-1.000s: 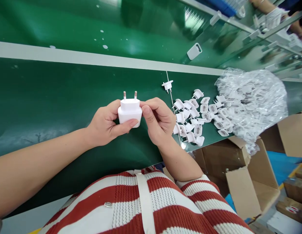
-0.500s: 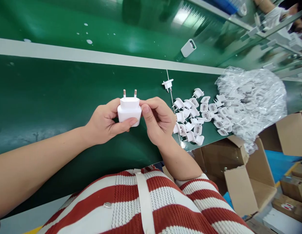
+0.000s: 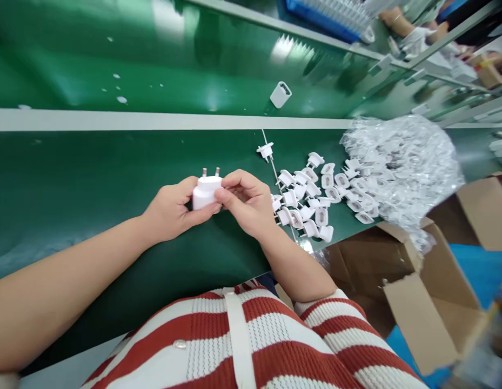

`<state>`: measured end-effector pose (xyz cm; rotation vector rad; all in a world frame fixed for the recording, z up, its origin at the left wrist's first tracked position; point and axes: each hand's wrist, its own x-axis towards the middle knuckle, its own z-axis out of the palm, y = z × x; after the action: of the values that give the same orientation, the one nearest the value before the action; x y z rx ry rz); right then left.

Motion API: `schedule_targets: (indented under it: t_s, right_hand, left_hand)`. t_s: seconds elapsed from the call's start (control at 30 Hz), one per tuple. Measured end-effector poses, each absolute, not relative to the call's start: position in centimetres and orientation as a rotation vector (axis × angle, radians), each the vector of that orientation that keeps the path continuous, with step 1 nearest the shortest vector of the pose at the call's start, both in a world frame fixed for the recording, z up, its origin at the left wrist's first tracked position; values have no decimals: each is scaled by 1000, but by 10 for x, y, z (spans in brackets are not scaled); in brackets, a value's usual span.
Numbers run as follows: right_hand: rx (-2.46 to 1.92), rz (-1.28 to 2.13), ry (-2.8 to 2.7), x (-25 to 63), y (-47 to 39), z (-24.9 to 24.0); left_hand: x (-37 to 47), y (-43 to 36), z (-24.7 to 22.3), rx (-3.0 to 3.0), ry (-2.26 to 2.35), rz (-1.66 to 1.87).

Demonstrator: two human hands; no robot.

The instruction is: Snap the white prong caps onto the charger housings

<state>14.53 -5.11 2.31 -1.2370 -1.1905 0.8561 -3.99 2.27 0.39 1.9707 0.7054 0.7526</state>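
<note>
A white two-pin charger (image 3: 205, 193) is held upright over the green table, its metal pins pointing away from me. My left hand (image 3: 175, 209) is closed round its left side, with the thumb across the lower front. From the right, my right hand (image 3: 247, 202) grips the charger's edge with thumb and fingers; the fingertips behind it are hidden. Right of my hands lie several loose white plug pieces (image 3: 309, 190), and a single plug piece (image 3: 266, 151) sits apart from them, farther back.
A clear plastic bag (image 3: 413, 167) of white pieces lies at the right, above open cardboard boxes (image 3: 423, 324). A white charger housing (image 3: 280, 95) rests on the green surface beyond the pale strip (image 3: 153, 120). Another person's hand (image 3: 396, 22) shows at the top right.
The view has shifted and turned slightly. My right thumb and fingers have moved onto the charger's right side, and the charger is now turned somewhat.
</note>
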Motion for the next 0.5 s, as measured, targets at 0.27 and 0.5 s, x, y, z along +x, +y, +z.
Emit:
schedule_targets:
  t_s: [0.27, 0.5]
  right_hand:
    - [-1530, 855, -1485, 162, -60, 37]
    - [-1941, -212, -1680, 192, -141, 32]
  left_hand:
    - [-32, 25, 2, 1886, 730, 798]
    - [-35, 29, -2, 1797, 940, 974]
